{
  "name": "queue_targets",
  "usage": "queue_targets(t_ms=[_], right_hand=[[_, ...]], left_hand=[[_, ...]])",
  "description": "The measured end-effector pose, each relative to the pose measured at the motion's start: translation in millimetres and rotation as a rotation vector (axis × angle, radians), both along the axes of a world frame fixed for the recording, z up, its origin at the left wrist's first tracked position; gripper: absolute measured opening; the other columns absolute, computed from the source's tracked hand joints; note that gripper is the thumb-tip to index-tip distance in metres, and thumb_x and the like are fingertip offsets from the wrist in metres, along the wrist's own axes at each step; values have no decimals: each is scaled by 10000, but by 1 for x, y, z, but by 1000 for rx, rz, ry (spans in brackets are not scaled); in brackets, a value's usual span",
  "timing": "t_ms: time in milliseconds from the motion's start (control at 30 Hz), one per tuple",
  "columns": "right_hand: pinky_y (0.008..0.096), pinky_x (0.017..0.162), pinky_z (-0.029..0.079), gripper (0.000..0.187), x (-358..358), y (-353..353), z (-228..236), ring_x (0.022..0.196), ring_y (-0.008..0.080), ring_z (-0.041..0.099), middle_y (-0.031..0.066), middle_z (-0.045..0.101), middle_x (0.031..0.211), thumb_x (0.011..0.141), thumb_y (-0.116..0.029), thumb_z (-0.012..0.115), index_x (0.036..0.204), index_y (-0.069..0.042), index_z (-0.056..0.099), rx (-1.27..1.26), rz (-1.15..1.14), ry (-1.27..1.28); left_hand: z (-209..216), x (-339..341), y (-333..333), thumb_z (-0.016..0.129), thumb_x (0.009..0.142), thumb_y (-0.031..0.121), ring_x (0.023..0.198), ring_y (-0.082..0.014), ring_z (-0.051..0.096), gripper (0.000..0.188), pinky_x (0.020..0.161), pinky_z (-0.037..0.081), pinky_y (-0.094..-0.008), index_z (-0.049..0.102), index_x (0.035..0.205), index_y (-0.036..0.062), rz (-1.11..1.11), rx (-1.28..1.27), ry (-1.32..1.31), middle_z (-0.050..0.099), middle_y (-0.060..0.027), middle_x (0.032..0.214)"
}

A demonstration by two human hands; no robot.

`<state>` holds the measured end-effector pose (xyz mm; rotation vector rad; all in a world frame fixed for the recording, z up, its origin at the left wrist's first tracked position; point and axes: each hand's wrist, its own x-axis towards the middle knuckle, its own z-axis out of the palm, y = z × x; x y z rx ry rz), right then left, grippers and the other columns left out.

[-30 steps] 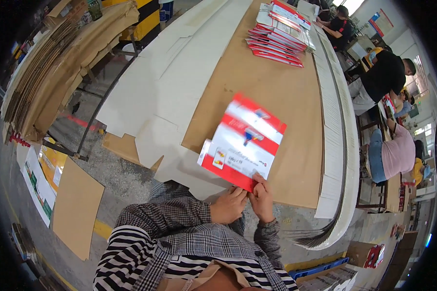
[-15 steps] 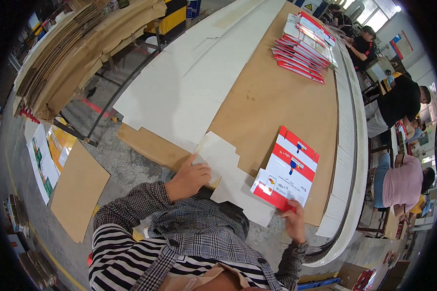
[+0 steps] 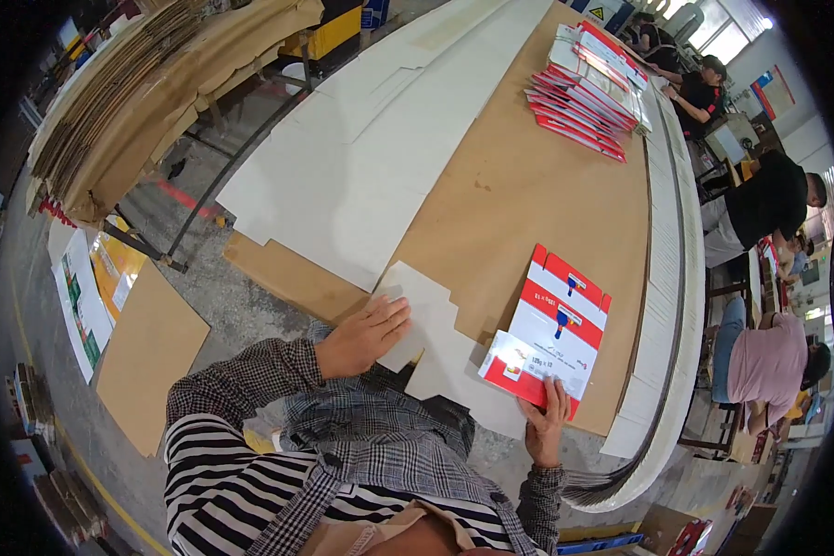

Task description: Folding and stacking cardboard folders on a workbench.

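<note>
My left hand (image 3: 366, 335) lies with its fingers stretched out on a white notched cardboard blank (image 3: 435, 347) at the table's near edge. My right hand (image 3: 545, 417) rests on the lower edge of a flat red and white printed carton (image 3: 565, 324). Its fingers lie on the print, and the thumb is spread to the left. The carton's left flap overlaps the white blank. Under both is a brown cardboard sheet (image 3: 519, 222) covering the table.
A stack of flat red and white cartons (image 3: 588, 97) lies at the far end. White sheets (image 3: 343, 176) cover the table's left side. A pile of brown cardboard (image 3: 139, 102) sits on a rack at left. Several people work at the right, one in a pink shirt (image 3: 767, 357).
My left hand has shifted slightly right and flattened on the blank. My right hand has moved left and up, its fingers now extended onto the carton. The white blank has shifted slightly downward.
</note>
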<state>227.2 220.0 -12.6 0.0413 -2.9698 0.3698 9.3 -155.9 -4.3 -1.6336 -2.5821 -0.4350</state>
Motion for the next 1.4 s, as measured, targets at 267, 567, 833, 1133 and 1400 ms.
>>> queue_targets(t_ms=[267,567,833,1133,1400], right_hand=[[576,1174,139,540,4,2,9,1455,409,263,184,328,1561,708,-114,638,1224,-258,707,-77,-21,-65],[578,1175,112,499,4,1,6,1468,427,229,199,275,1590,760,-286,605,1248,-218,687,-100,-4,-46],[471,1121,309,389,-18,-25,-9,1336,408,394,257,442,1422,846,-189,717,1196,-23,672,-542,-477,435],[546,1067,284,209,-17,-14,-46,1278,377,441,154,479,1414,846,-295,706,994,-151,738,32,-302,388],[547,1082,265,291,-9,-24,-39,1310,363,419,122,484,1418,905,-384,647,1077,-160,715,90,-306,341]], left_hand=[[27,-19,12,616,842,154,1133,-280,545,347,947,386,-427,580,1169,45,-8,-193,-354,634,-127,1064],[-23,-5,31,774,700,227,1059,-299,515,632,919,406,-438,548,1262,47,14,176,-22,551,-98,1138],[-30,31,70,796,644,228,942,-280,538,390,822,396,-455,676,979,70,227,470,-363,575,-49,936],[-52,58,107,695,782,200,921,-251,547,217,852,384,-412,648,977,118,370,523,-19,551,-52,958],[-21,85,43,629,929,278,950,-230,626,458,832,538,-382,556,1304,26,45,569,-218,617,-82,1047]])
